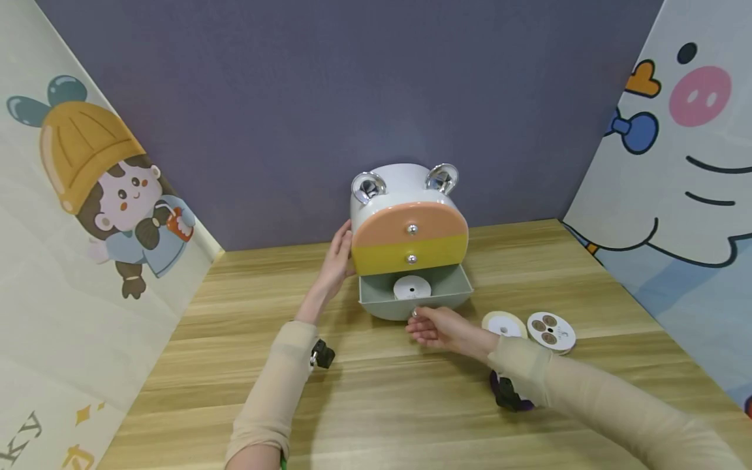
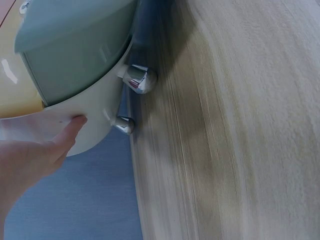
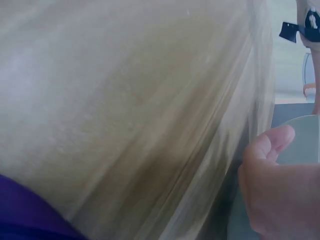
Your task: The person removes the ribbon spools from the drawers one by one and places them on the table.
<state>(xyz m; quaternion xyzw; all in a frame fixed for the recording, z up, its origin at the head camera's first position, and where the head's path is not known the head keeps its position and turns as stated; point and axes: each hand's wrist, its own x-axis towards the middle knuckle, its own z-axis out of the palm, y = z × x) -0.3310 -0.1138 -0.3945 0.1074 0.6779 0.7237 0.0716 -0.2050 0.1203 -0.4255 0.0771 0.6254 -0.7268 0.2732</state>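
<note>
A small rounded cabinet [image 1: 396, 177] with silver ears has an orange drawer [image 1: 382, 225], a yellow drawer [image 1: 378, 261] and a grey-green bottom drawer [image 1: 376, 307] pulled out. Inside the bottom drawer lies a white disc-shaped reel [image 1: 405, 288] with a centre hole. My left hand [image 1: 333, 266] rests on the cabinet's left side with fingers extended; in the left wrist view its thumb touches the white shell [image 2: 95, 125]. At the drawer's front, my right hand [image 1: 440, 328] pinches the small silver knob [image 1: 414, 313]; the right wrist view does not show the knob.
Right of the cabinet lie a cream-edged reel [image 1: 504, 324], partly behind the right forearm, and a white reel [image 1: 552, 331] with brown circles. A purple-edged thing [image 3: 30, 210] sits under the right wrist. A dark wall [image 1: 264, 130] stands behind the wooden table [image 1: 364, 405].
</note>
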